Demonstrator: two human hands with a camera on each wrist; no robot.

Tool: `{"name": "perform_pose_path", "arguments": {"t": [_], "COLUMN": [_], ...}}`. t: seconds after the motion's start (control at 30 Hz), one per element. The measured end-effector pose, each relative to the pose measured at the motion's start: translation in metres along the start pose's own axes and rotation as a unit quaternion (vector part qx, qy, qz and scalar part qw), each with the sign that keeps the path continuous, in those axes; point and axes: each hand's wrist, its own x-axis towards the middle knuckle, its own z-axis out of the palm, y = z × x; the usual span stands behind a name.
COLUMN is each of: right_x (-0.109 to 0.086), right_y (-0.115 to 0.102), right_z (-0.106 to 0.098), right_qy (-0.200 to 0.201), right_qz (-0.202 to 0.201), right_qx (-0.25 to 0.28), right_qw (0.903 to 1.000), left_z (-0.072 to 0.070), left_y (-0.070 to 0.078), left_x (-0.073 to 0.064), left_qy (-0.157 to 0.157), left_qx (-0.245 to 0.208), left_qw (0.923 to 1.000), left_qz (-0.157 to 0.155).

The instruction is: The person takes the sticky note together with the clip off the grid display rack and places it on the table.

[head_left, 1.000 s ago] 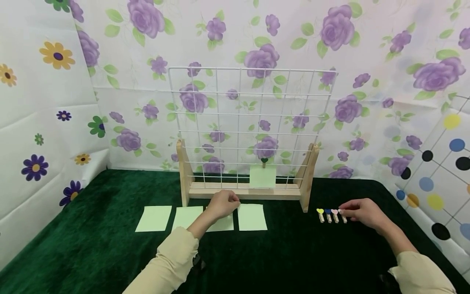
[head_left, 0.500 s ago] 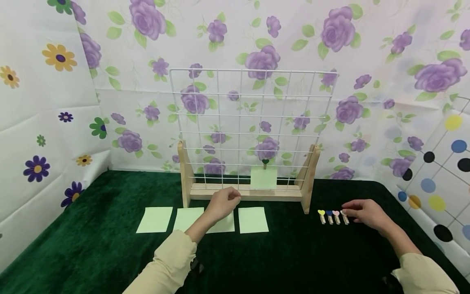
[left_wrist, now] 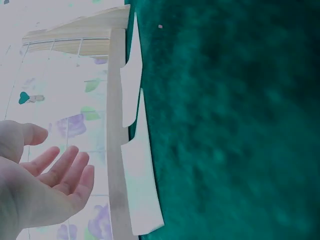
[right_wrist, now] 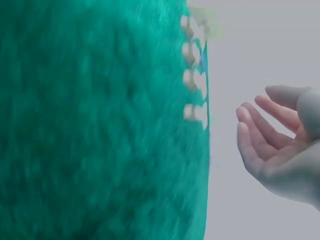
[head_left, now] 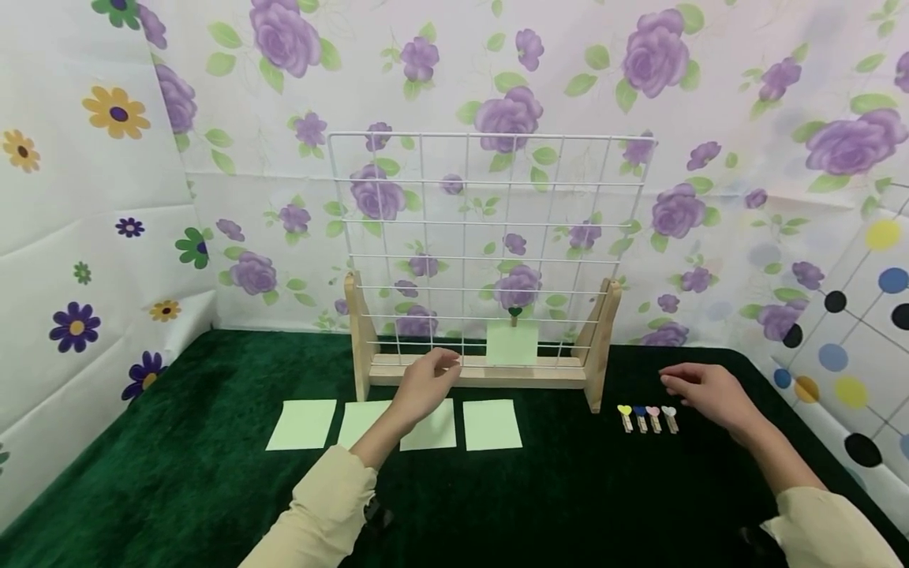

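My left hand [head_left: 426,388] hovers over the row of pale green paper sheets [head_left: 491,424], its fingers loosely bent around nothing, as the left wrist view [left_wrist: 55,175] also shows. It covers parts of the two middle sheets. At the right, several small wooden clothespins with heart tops lie in a row: yellow [head_left: 625,418], blue [head_left: 642,420], pink [head_left: 654,420] and whitish [head_left: 670,420]. Just above and right of the whitish one, my right hand [head_left: 713,397] is raised with relaxed fingers, holding nothing. The right wrist view shows the palm [right_wrist: 280,145] apart from the clothespins [right_wrist: 192,111].
Behind the sheets stands a white wire grid in a wooden stand [head_left: 595,347]. One green sheet [head_left: 511,345] hangs on it from a clothespin with a dark green heart [head_left: 515,312]. A dark green cloth [head_left: 568,497] covers the table; flowered sheeting [head_left: 710,95] surrounds it.
My right hand has let go of the whitish clothespin and lifted up and away from it. My left hand has risen slightly above the sheets. The row of clothespins stays on the cloth.
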Motion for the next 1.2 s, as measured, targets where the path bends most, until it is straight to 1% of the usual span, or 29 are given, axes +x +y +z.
{"name": "perform_pose_path", "arguments": {"t": [0.13, 0.2, 0.37, 0.47, 0.6, 0.83, 1.0, 1.1, 1.2], "right_x": [-0.001, -0.002, 0.0, 0.005, 0.012, 0.027, 0.037, 0.041, 0.045], "right_y": [-0.023, -0.036, -0.065, -0.077, -0.092, -0.123, -0.147, -0.157, -0.165], "right_z": [0.008, 0.013, 0.025, 0.033, 0.043, 0.058, 0.064, 0.066, 0.068], "right_qy": [0.031, 0.041, 0.047, 0.045, 0.04, 0.037, 0.055, 0.061, 0.062], "right_qz": [-0.033, -0.046, -0.077, -0.088, -0.102, -0.125, -0.138, -0.138, -0.136], "right_qx": [0.009, 0.004, -0.013, -0.008, 0.011, 0.085, 0.09, 0.093, 0.104], "right_qw": [0.999, 0.9981, 0.9958, 0.9951, 0.9939, 0.9878, 0.9849, 0.9842, 0.9832], "left_z": [0.002, 0.003, 0.006, 0.01, 0.016, 0.024, 0.028, 0.03, 0.032], "left_y": [0.008, 0.012, 0.021, 0.026, 0.03, 0.04, 0.042, 0.043, 0.044], "left_x": [0.002, 0.004, 0.007, 0.008, 0.012, 0.02, 0.025, 0.028, 0.029], "left_qy": [0.009, 0.015, 0.022, 0.018, 0.015, 0.025, 0.029, 0.031, 0.041], "left_qx": [-0.025, -0.036, -0.051, -0.059, -0.074, -0.089, -0.087, -0.09, -0.099], "left_qw": [0.9996, 0.9992, 0.9984, 0.9981, 0.9972, 0.9956, 0.9956, 0.9952, 0.994], "left_qz": [0.007, 0.004, 0.007, 0.005, -0.003, -0.015, -0.02, -0.02, -0.024]}}
